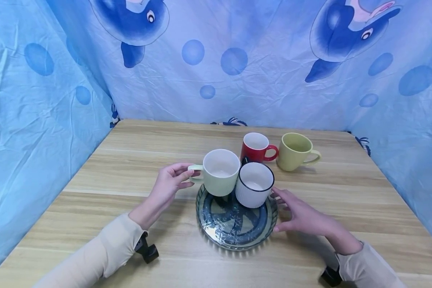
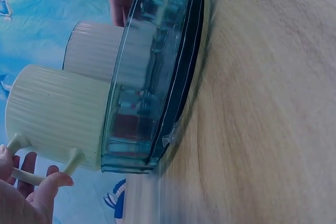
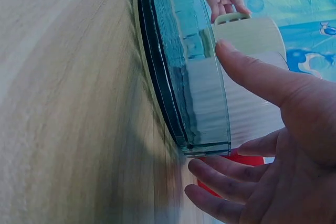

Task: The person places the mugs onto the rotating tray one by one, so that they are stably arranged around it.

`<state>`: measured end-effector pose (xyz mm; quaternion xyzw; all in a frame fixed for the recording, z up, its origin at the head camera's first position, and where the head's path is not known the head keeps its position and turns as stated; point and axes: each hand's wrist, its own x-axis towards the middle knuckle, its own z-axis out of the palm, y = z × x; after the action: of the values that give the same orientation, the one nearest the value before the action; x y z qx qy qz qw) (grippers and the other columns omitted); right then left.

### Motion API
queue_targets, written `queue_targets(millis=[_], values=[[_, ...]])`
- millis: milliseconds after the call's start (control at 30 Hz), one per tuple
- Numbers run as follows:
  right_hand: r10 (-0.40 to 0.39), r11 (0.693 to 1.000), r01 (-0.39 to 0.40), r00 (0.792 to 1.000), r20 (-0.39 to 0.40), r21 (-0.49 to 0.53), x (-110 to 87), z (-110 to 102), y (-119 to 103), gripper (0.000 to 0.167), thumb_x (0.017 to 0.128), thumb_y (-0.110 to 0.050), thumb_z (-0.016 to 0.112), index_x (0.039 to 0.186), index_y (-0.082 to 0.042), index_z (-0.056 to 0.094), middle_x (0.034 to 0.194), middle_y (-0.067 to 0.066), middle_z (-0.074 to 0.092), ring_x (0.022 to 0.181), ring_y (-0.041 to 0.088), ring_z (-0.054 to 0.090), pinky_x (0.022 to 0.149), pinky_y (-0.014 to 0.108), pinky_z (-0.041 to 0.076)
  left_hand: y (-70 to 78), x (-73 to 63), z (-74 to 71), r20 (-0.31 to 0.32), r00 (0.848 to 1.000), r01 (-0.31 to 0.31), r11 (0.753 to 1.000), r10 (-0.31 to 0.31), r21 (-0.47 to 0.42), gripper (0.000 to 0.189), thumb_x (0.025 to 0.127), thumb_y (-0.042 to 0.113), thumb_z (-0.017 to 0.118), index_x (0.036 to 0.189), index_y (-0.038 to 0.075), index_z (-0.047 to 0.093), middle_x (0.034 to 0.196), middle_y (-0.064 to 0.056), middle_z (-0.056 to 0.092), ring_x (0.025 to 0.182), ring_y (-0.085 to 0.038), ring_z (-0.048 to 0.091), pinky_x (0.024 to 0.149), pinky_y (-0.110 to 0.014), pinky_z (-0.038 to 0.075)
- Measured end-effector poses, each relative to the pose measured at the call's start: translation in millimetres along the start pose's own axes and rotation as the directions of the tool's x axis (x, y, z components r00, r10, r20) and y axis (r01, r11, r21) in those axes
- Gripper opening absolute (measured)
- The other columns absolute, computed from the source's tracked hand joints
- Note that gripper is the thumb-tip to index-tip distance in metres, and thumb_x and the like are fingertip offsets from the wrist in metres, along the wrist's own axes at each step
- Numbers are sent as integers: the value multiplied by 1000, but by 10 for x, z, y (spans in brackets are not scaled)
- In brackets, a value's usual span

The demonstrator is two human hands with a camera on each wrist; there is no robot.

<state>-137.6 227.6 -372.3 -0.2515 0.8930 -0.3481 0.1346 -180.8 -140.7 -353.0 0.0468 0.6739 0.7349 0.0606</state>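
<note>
My left hand [image 1: 171, 182] pinches the handle of a pale green mug [image 1: 216, 182] between thumb and fingers. That mug is upright over the back left part of a round glass tray [image 1: 234, 234] with a dark blue pattern; its base overlaps the tray's rim in the left wrist view. Beside it, a white mug [image 1: 250, 196] with a black rim stands on the tray, partly seen through the teal glass wall [image 2: 134, 108]. My right hand [image 1: 302, 214] is at the tray's right side, fingers spread and relaxed, fingertips close to the white mug and the rim.
Behind the tray, a red mug [image 1: 251, 154] and an olive green mug [image 1: 289, 158] stand on the wooden table [image 1: 122, 180], handles to the right. A blue curtain [image 1: 216, 96] with dolphin prints hangs along the table's back and sides.
</note>
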Motion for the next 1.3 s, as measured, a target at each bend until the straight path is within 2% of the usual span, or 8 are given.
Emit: queue_targets(millis=[233, 467, 633, 767, 967, 1033, 1233, 1300], values=[[25, 999, -25, 1000, -10, -30, 7, 3, -27, 106, 72, -35, 84, 151, 2, 24, 133, 22, 46, 120, 40, 52, 96, 52, 52, -34, -14, 8, 5, 1000, 19, 1000, -19, 17, 21, 93, 1, 58, 114, 3, 64, 94, 9, 73, 94, -9, 71, 84, -33, 61], [35, 998, -35, 999, -13, -53, 6, 5, -46, 106, 72, -35, 84, 150, 6, 25, 130, 21, 47, 119, 39, 53, 96, 52, 52, -54, -25, 9, 18, 1000, 24, 1000, -24, 18, 21, 94, 2, 58, 113, 5, 64, 96, 9, 73, 95, -9, 70, 87, -35, 60], [46, 998, -46, 999, -1, -46, 15, 8, -40, 106, 73, -36, 84, 150, 5, 24, 131, 21, 46, 119, 39, 53, 96, 52, 53, -83, -20, -18, 27, 999, 30, 999, -30, 25, 29, 94, 2, 57, 122, -4, 59, 94, 10, 73, 92, -6, 70, 82, -29, 61], [54, 997, -54, 999, 0, -49, 19, 6, -40, 106, 73, -36, 84, 150, 4, 24, 132, 21, 45, 120, 40, 53, 96, 53, 53, -115, -21, -41, 41, 998, 53, 998, -54, 34, 37, 94, 1, 56, 128, -12, 50, 101, 2, 74, 94, -9, 71, 80, -25, 61], [48, 997, -48, 999, 1, -56, 15, 12, -50, 105, 73, -38, 83, 148, 8, 26, 131, 21, 46, 118, 39, 54, 96, 52, 53, -139, -8, -60, 66, 995, 66, 997, -69, 44, 38, 94, 2, 56, 129, -11, 50, 114, -13, 70, 100, -12, 70, 85, -28, 60], [53, 997, -52, 999, 3, -51, 16, 13, -52, 104, 73, -38, 83, 148, 7, 27, 132, 21, 46, 118, 40, 54, 96, 53, 52, -143, 2, -64, 69, 995, 68, 996, -71, 51, 37, 94, 1, 56, 129, -11, 50, 112, -12, 71, 98, -11, 70, 86, -28, 60], [52, 998, -53, 999, -4, -40, 19, 19, -51, 100, 73, -37, 83, 147, 5, 30, 134, 22, 45, 118, 42, 53, 96, 54, 52, -144, 42, -80, 91, 993, 71, 995, -78, 69, 36, 93, -1, 57, 127, -10, 53, 100, 4, 70, 94, -9, 68, 89, -30, 59], [47, 998, -48, 999, -5, -37, 22, 21, -49, 100, 73, -37, 83, 147, 5, 31, 134, 22, 45, 118, 42, 54, 96, 53, 53, -141, 59, -94, 109, 991, 66, 995, -74, 77, 36, 93, 0, 58, 127, -10, 53, 100, 5, 70, 94, -10, 68, 91, -32, 58]])
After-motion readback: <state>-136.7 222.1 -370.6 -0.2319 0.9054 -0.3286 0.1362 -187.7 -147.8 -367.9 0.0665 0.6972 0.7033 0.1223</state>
